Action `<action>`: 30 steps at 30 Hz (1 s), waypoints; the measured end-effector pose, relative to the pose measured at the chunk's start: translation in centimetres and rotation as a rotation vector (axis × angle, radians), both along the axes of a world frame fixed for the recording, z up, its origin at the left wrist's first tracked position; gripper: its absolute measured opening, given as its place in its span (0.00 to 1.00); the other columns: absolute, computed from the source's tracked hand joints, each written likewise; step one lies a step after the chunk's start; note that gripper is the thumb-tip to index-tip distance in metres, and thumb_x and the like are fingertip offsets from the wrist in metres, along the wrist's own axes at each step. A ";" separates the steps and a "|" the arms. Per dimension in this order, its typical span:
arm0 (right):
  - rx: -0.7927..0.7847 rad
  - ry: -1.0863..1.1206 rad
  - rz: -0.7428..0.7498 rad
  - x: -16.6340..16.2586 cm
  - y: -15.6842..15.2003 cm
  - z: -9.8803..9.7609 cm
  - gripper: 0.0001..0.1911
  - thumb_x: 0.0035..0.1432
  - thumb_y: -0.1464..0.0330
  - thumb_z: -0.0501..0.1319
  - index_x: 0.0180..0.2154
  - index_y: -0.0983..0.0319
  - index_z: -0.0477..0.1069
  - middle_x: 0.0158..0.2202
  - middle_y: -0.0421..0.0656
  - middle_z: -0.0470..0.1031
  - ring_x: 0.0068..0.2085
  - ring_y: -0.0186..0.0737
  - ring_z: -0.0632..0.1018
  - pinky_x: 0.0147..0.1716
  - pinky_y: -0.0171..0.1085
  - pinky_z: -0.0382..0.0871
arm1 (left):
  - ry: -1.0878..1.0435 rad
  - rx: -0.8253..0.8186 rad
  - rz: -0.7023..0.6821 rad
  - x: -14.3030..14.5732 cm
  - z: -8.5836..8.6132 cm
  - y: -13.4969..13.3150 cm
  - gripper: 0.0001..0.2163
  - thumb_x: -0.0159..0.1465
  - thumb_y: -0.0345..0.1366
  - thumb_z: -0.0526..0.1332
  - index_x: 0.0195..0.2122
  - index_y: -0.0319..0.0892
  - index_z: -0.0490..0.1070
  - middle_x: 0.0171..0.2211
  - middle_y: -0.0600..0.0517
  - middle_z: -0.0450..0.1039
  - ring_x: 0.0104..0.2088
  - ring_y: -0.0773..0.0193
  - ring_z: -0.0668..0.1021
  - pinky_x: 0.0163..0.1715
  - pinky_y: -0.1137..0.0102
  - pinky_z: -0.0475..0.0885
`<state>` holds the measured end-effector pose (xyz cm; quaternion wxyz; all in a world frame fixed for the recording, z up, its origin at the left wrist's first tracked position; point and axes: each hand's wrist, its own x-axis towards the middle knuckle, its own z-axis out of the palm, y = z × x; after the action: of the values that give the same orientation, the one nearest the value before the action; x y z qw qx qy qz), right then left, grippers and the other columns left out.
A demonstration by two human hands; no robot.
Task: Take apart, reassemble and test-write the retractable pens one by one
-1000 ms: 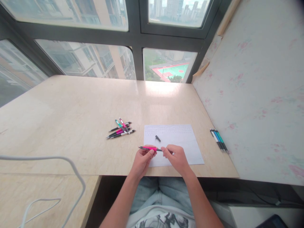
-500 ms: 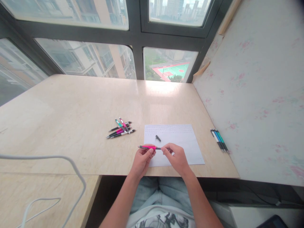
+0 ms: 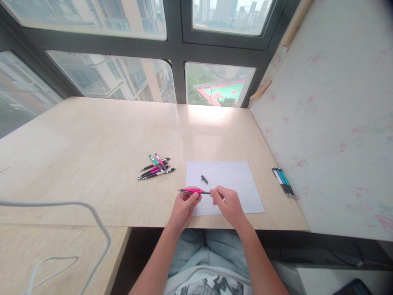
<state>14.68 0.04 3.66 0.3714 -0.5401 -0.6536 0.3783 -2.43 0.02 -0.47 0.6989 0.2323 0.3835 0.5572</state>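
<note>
Over the near part of a sheet of paper (image 3: 233, 176), a pink pen (image 3: 196, 191) lies level between my two hands. My left hand (image 3: 183, 207) is closed round its pink barrel, with the dark left end sticking out past the fingers. At the right, a thin dark end of the pen runs to the closed fingertips of my right hand (image 3: 226, 203), which hide its tip. Just beyond the pen, a small black piece (image 3: 204, 179) rests on the paper; its kind is unclear. Lines of handwriting cross the sheet's far edge.
Several pens (image 3: 156, 168) lie in a crossed pile on the wooden desk (image 3: 116, 135), left of the paper. Another row of pens (image 3: 284, 182) is by the wall at right. A white cable (image 3: 95, 213) loops across the lower left, and windows stand behind the desk.
My right hand has shifted slightly to the right, and a bit more of the pen's thin dark end shows between the hands. My left hand stays in place.
</note>
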 end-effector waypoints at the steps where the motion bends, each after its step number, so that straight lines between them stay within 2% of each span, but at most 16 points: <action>1: -0.013 -0.008 -0.001 0.0 0.0 -0.1 0.21 0.66 0.59 0.52 0.24 0.61 0.69 0.18 0.37 0.69 0.21 0.33 0.69 0.25 0.33 0.61 | 0.002 0.002 -0.004 0.0 0.0 0.0 0.09 0.54 0.33 0.70 0.36 0.37 0.78 0.29 0.50 0.75 0.30 0.69 0.74 0.33 0.74 0.69; 3: -0.021 -0.008 -0.006 0.1 0.0 -0.2 0.22 0.67 0.59 0.51 0.24 0.61 0.69 0.19 0.38 0.70 0.22 0.33 0.70 0.25 0.33 0.62 | 0.005 0.003 -0.007 0.0 0.0 0.0 0.09 0.54 0.33 0.71 0.36 0.37 0.78 0.29 0.50 0.75 0.30 0.69 0.74 0.34 0.73 0.69; 6: 0.013 0.020 -0.006 0.1 0.1 -0.4 0.13 0.64 0.59 0.55 0.35 0.61 0.72 0.28 0.41 0.76 0.29 0.37 0.75 0.29 0.34 0.66 | 0.006 0.001 0.007 0.0 0.0 0.0 0.09 0.54 0.32 0.71 0.36 0.37 0.78 0.30 0.49 0.76 0.30 0.68 0.74 0.35 0.73 0.69; 8: 0.046 0.034 -0.017 0.1 0.0 -0.5 0.12 0.61 0.60 0.58 0.39 0.60 0.72 0.33 0.43 0.77 0.32 0.38 0.76 0.29 0.34 0.68 | 0.011 -0.001 0.017 0.0 0.0 0.1 0.09 0.53 0.32 0.71 0.35 0.37 0.79 0.31 0.49 0.76 0.31 0.68 0.74 0.35 0.72 0.69; 10: 0.065 0.020 -0.016 0.0 0.0 -0.4 0.11 0.62 0.60 0.57 0.34 0.60 0.72 0.31 0.43 0.77 0.31 0.38 0.75 0.29 0.34 0.67 | 0.015 -0.003 0.019 0.0 -0.1 0.1 0.09 0.53 0.33 0.71 0.35 0.37 0.79 0.30 0.49 0.76 0.30 0.68 0.74 0.35 0.72 0.69; 13: 0.049 -0.035 0.004 -0.1 0.0 -0.4 0.19 0.66 0.59 0.52 0.25 0.60 0.70 0.22 0.40 0.72 0.25 0.35 0.72 0.28 0.34 0.65 | 0.017 0.006 0.018 0.1 0.0 0.0 0.09 0.54 0.33 0.71 0.35 0.37 0.79 0.29 0.50 0.75 0.30 0.68 0.73 0.34 0.72 0.69; 15: 0.033 -0.053 0.008 -0.1 0.0 -0.4 0.23 0.67 0.58 0.50 0.23 0.60 0.68 0.19 0.39 0.70 0.23 0.35 0.72 0.27 0.33 0.64 | 0.022 0.013 0.018 0.2 0.2 0.0 0.09 0.54 0.33 0.71 0.35 0.37 0.79 0.29 0.50 0.75 0.29 0.68 0.73 0.33 0.72 0.68; 21: 0.065 0.002 -0.013 -0.1 0.0 -0.4 0.12 0.63 0.59 0.57 0.38 0.60 0.71 0.33 0.43 0.77 0.32 0.38 0.76 0.29 0.33 0.67 | 0.033 0.025 0.027 0.2 0.3 0.1 0.09 0.54 0.34 0.71 0.35 0.37 0.79 0.27 0.50 0.74 0.28 0.68 0.73 0.32 0.72 0.68; 23: 0.082 -0.019 -0.015 -0.2 -0.1 -0.4 0.12 0.63 0.60 0.56 0.33 0.60 0.71 0.31 0.42 0.76 0.31 0.38 0.75 0.30 0.33 0.67 | 0.034 0.030 0.022 0.1 0.3 0.1 0.10 0.53 0.34 0.71 0.35 0.37 0.78 0.27 0.50 0.74 0.28 0.68 0.73 0.32 0.72 0.67; 26: 0.059 -0.066 0.015 -0.2 0.0 -0.3 0.21 0.67 0.60 0.50 0.24 0.60 0.68 0.22 0.40 0.72 0.26 0.36 0.73 0.30 0.34 0.65 | 0.029 0.032 0.013 0.1 0.2 0.0 0.10 0.53 0.35 0.71 0.35 0.38 0.78 0.27 0.51 0.74 0.28 0.69 0.72 0.32 0.72 0.67; 28: 0.041 -0.065 0.029 -0.2 0.0 -0.4 0.21 0.67 0.60 0.50 0.25 0.60 0.69 0.23 0.40 0.73 0.26 0.36 0.74 0.29 0.34 0.65 | 0.019 0.030 0.015 0.1 0.1 0.0 0.09 0.54 0.34 0.70 0.36 0.38 0.78 0.27 0.51 0.74 0.28 0.69 0.72 0.32 0.72 0.67; 30: 0.046 -0.042 0.021 -0.2 -0.1 -0.5 0.15 0.65 0.60 0.53 0.32 0.60 0.71 0.28 0.41 0.76 0.29 0.37 0.75 0.29 0.34 0.66 | 0.011 0.023 0.021 0.1 0.1 0.0 0.09 0.54 0.34 0.70 0.37 0.38 0.78 0.28 0.51 0.75 0.28 0.69 0.73 0.32 0.72 0.68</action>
<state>14.49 -0.04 3.14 0.3658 -0.5324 -0.6756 0.3555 -2.32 0.04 -0.42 0.6880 0.2393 0.3835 0.5677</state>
